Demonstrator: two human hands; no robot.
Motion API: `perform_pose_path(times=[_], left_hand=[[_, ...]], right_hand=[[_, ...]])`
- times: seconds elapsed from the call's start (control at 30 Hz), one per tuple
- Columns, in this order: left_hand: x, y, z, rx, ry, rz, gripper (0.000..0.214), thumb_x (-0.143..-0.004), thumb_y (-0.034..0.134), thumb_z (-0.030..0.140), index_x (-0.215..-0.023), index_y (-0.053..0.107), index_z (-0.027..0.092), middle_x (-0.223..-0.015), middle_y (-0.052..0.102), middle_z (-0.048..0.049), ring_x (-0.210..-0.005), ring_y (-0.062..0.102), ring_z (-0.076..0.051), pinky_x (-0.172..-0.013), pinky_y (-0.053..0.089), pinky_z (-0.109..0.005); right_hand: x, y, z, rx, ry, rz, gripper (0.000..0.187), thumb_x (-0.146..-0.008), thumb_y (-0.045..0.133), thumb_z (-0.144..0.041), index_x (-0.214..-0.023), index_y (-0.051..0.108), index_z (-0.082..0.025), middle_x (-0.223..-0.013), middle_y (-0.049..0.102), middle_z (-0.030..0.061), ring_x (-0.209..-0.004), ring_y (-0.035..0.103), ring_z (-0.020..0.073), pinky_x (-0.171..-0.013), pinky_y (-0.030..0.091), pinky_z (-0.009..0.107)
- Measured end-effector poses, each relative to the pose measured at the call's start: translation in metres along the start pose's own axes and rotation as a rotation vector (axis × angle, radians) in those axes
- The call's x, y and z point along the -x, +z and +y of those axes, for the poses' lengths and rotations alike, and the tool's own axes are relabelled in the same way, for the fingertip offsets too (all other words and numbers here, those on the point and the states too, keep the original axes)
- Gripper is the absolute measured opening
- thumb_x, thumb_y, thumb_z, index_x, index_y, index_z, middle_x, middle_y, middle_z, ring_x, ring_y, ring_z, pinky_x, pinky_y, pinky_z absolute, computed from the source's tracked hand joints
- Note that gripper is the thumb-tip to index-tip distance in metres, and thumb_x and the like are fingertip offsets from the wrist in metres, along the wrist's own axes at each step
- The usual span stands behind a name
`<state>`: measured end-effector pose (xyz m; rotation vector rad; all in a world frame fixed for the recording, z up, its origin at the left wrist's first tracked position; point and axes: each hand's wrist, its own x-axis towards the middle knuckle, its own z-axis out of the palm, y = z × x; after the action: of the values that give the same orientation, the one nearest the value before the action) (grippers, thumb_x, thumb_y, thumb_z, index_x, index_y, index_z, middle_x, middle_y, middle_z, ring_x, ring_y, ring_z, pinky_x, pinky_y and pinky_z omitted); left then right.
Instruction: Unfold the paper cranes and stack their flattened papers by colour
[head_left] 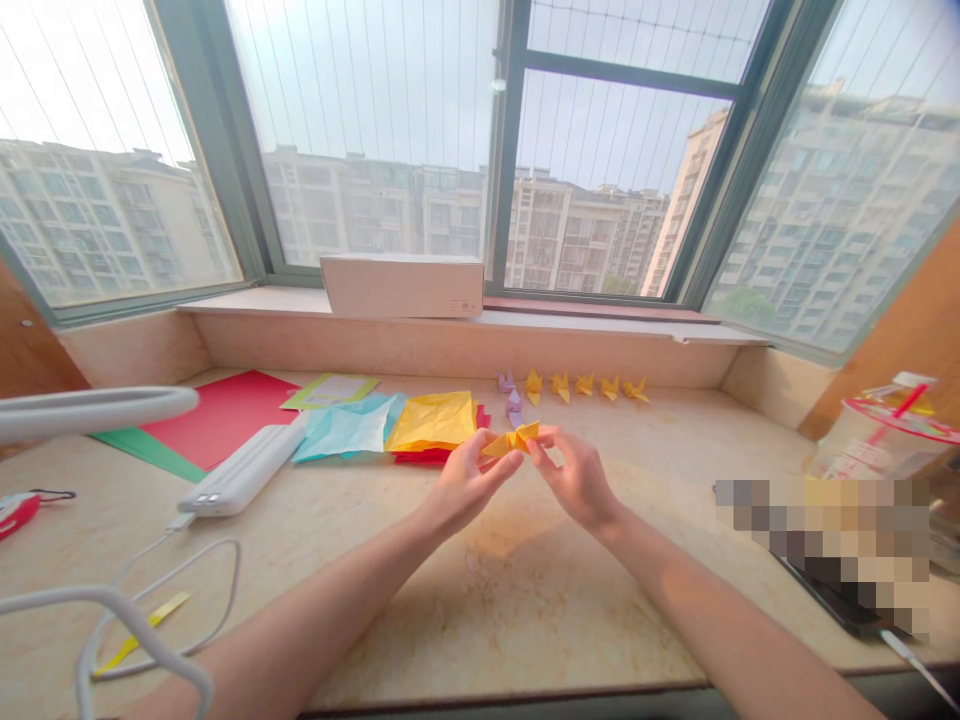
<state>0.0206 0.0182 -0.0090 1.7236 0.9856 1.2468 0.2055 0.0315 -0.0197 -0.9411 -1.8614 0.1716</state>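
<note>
Between my two hands, a little above the counter, is a small yellow origami crane (pixel 516 439). My left hand (pixel 474 468) pinches its left part between thumb and fingers. At its right end, the thumb and fingertips of my right hand (pixel 574 472) are closed on the paper. Just beyond it sit two purple paper cranes (pixel 514 406), and a row of several yellow paper cranes (pixel 584 384) runs to the right. Close to my left hand lies a stack of yellow paper (pixel 431 420) with red sheets under it, beside light blue paper (pixel 349 428).
Red and green sheets (pixel 229 410) and a yellow-green packet (pixel 330 391) lie at the back left. A white power bank (pixel 244 472) trails a cable (pixel 232 580). A plastic cup (pixel 862 445) with a straw and a phone (pixel 829 590) are at right. A white box (pixel 403 287) stands on the sill.
</note>
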Motion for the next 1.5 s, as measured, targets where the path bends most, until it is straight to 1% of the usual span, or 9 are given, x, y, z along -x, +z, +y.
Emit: perform_pose_path(times=[0.17,0.27,0.37,0.7,0.83,0.93,1.1,1.27,1.5], left_hand=[[-0.004,-0.002,-0.003,-0.112,-0.012,0.095,0.034,-0.090,0.056,0.047,-0.079,0.064,0.016,-0.077,0.068,-0.0018,-0.075,0.061,-0.016,-0.070,0.045,-0.025],[-0.007,-0.005,-0.008,-0.083,0.001,0.136,0.032,-0.090,0.056,0.045,-0.081,0.064,0.016,-0.079,0.068,-0.0020,-0.074,0.060,-0.015,-0.069,0.044,-0.025],[-0.007,-0.005,-0.011,-0.070,0.022,0.162,0.031,-0.090,0.056,0.046,-0.084,0.063,0.016,-0.081,0.067,-0.0021,-0.075,0.059,-0.015,-0.069,0.044,-0.026],[-0.005,-0.005,-0.005,0.026,0.060,0.171,0.024,-0.089,0.060,0.041,-0.081,0.060,0.018,-0.090,0.068,-0.0041,-0.084,0.061,-0.017,-0.073,0.045,-0.026],[-0.004,-0.005,0.000,0.063,0.067,0.131,0.024,-0.089,0.060,0.039,-0.077,0.058,0.018,-0.095,0.068,-0.0052,-0.090,0.061,-0.018,-0.078,0.045,-0.027],[-0.005,-0.005,0.001,0.145,0.033,0.075,0.025,-0.088,0.061,0.041,-0.078,0.057,0.018,-0.098,0.068,-0.0056,-0.090,0.060,-0.018,-0.079,0.044,-0.027],[-0.005,-0.001,-0.003,0.443,-0.102,0.028,0.028,-0.085,0.064,0.042,-0.075,0.051,0.019,-0.077,0.059,0.0011,-0.083,0.058,-0.016,-0.082,0.047,-0.030],[-0.003,0.001,0.001,0.774,-0.245,-0.080,0.021,-0.081,0.067,0.033,-0.079,0.052,0.018,-0.089,0.059,-0.0004,-0.095,0.060,-0.018,-0.090,0.048,-0.036],[-0.002,-0.007,0.012,0.900,-0.149,-0.123,0.025,-0.079,0.072,0.020,-0.070,0.049,0.017,-0.092,0.062,-0.0002,-0.089,0.060,-0.011,-0.083,0.045,-0.023]], right_hand=[[0.001,0.001,-0.001,-0.080,-0.035,-0.019,0.022,-0.095,0.050,-0.034,-0.110,0.062,-0.022,-0.122,0.068,0.0104,-0.100,0.069,0.0231,-0.089,0.054,0.038],[0.000,0.001,0.000,-0.096,0.045,0.052,0.025,-0.095,0.049,-0.034,-0.114,0.059,-0.021,-0.115,0.070,0.0106,-0.095,0.070,0.0220,-0.085,0.055,0.036],[-0.002,0.002,0.004,-0.139,0.150,0.119,0.022,-0.095,0.048,-0.037,-0.106,0.059,-0.020,-0.103,0.072,0.0101,-0.094,0.069,0.0234,-0.080,0.055,0.035],[-0.011,0.010,0.013,-0.689,0.457,0.187,0.025,-0.090,0.053,-0.046,-0.097,0.055,-0.022,-0.094,0.072,0.0061,-0.087,0.068,0.0230,-0.076,0.055,0.036],[-0.014,0.009,0.011,-0.865,0.488,0.188,0.021,-0.088,0.055,-0.042,-0.098,0.056,-0.023,-0.099,0.071,0.0043,-0.092,0.067,0.0225,-0.078,0.054,0.035],[-0.014,0.009,0.011,-0.912,0.443,0.225,0.018,-0.089,0.055,-0.040,-0.097,0.056,-0.023,-0.099,0.070,0.0034,-0.095,0.066,0.0218,-0.080,0.053,0.034],[-0.012,0.007,0.009,-0.891,0.431,0.233,0.019,-0.089,0.057,-0.041,-0.095,0.056,-0.023,-0.098,0.069,0.0026,-0.095,0.065,0.0203,-0.080,0.052,0.032],[-0.014,0.002,-0.006,-1.064,0.459,0.189,0.017,-0.088,0.058,-0.038,-0.095,0.056,-0.023,-0.098,0.070,0.0029,-0.092,0.067,0.0207,-0.074,0.054,0.031],[-0.019,-0.008,-0.008,-1.116,0.568,0.233,0.024,-0.080,0.068,-0.035,-0.097,0.054,-0.025,-0.090,0.072,-0.0002,-0.080,0.070,0.0200,-0.064,0.055,0.028]])
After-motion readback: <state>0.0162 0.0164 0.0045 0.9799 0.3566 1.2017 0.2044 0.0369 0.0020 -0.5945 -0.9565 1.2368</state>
